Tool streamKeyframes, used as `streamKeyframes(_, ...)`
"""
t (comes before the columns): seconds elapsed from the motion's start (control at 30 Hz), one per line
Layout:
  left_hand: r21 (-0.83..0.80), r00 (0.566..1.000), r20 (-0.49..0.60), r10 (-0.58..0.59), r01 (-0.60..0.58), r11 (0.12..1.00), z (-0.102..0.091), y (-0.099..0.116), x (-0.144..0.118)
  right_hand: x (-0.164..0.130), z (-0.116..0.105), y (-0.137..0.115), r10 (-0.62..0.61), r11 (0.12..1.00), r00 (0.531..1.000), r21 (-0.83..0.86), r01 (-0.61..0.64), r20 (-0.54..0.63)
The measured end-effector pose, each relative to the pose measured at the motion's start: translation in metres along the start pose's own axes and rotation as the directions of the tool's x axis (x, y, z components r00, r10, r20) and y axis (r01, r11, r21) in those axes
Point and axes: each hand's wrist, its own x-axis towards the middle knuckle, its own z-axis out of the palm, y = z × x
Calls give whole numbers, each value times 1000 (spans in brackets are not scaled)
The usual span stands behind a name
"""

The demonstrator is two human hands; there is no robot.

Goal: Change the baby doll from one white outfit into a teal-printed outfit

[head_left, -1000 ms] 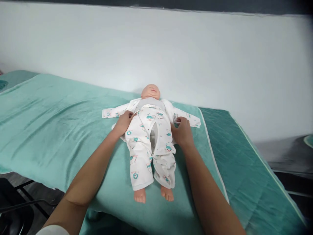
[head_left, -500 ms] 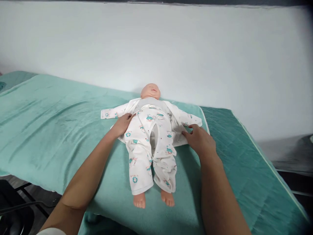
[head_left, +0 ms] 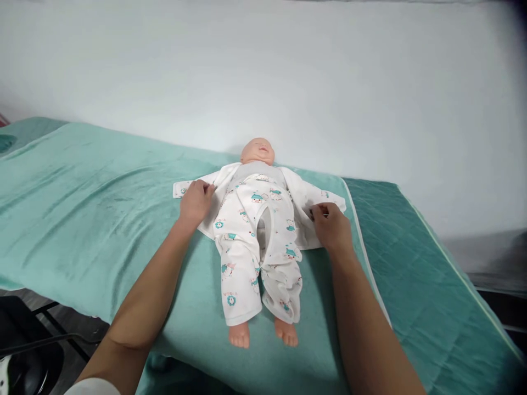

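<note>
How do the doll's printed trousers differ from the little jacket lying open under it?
The printed trousers are pulled on over the doll's legs, while the jacket lies spread open, its sleeves flat on the green towel. No hand touches the trousers; the left hand and right hand each rest on a side of the jacket. Both are white with the same teal print.
</note>
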Motion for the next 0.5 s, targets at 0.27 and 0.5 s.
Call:
streamKeyframes(0.27, -29, 986, 135, 96, -93, 995, 2, -2, 2, 3, 6, 5, -79, 978, 996, -192, 84, 35)
streamKeyframes(0.5, -218, 995, -10, -95, 91, 972, -18, -13, 1, 4, -1, 7, 66, 995, 998, -80, -63, 25)
